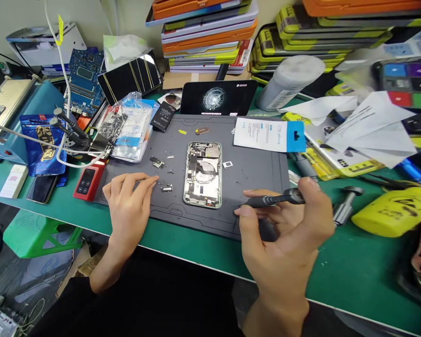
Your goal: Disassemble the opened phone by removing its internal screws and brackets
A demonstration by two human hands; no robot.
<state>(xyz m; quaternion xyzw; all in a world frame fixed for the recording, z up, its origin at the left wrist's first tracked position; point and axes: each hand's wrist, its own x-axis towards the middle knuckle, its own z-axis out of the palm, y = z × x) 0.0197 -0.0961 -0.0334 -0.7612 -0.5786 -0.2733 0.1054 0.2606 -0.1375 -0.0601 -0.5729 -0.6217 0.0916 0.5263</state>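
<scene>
An opened smartphone (203, 175), its inner parts bare, lies on the dark grey work mat (231, 215). My right hand (284, 234) is to the right of the phone and grips a black screwdriver (272, 200) between thumb and fingers, held nearly level above the mat. Left of the phone, my left hand (128, 201) has thumb and fingertips pinched together; whatever may be in them is too small to tell. Close to those fingertips lie a small metal-framed phone part (167, 188) and a little camera-like module (157, 162). A SIM tray (228, 164) rests beside the phone's right edge.
A phone battery (163, 115) and a dark display panel (219, 97) are behind the mat. A white-and-blue packet (269, 135) overlaps its back right. A red device (89, 180) stands left; a yellow pouch (396, 211) and a metal tool (347, 206) lie right.
</scene>
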